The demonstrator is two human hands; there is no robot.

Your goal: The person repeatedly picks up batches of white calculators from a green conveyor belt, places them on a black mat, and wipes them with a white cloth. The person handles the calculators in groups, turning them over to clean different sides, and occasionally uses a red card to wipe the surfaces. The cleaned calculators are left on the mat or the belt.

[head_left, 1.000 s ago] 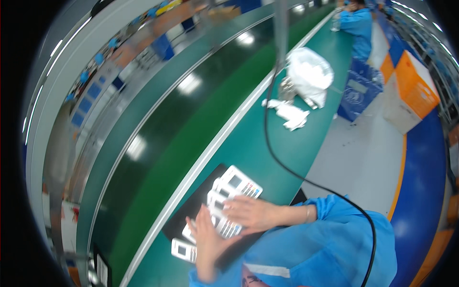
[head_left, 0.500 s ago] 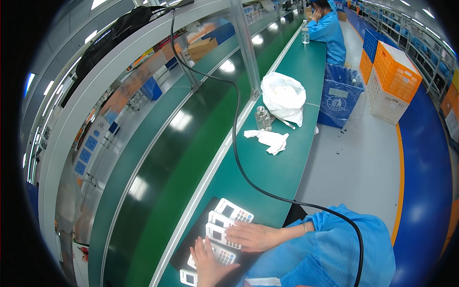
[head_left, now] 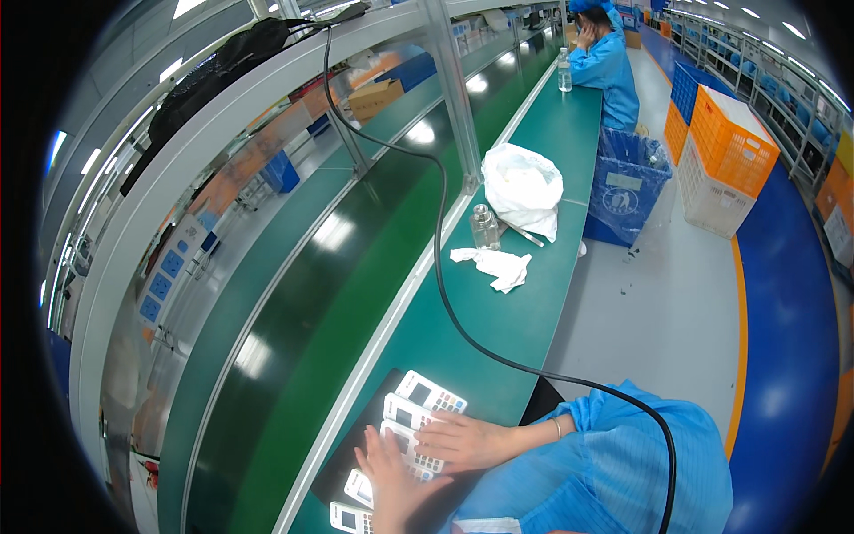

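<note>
Several white handheld keypad terminals with small dark screens lie in a slanting row on a black mat (head_left: 332, 481) at the near end of the green bench. My left hand (head_left: 391, 470) rests over the lower middle of the row, fingers spread, partly hiding the terminals under it. My right hand (head_left: 463, 442) lies flat with fingers stretched across the keys of a middle terminal (head_left: 398, 436). The farthest terminal (head_left: 431, 392) shows its screen and keys. The nearest terminal (head_left: 350, 518) sticks out left of my left wrist.
A black cable (head_left: 442, 258) hangs across the view above the bench. Farther along stand a white plastic bag (head_left: 523, 187), a clear bottle (head_left: 485, 228) and a crumpled white cloth (head_left: 498, 267). A blue bin (head_left: 627, 191) and orange crates (head_left: 729, 142) stand right, near a seated person (head_left: 605, 71).
My left hand has slid up the row toward my right hand, showing more of the terminal below it. My right hand stays on the middle terminal. The view has shifted slightly.
</note>
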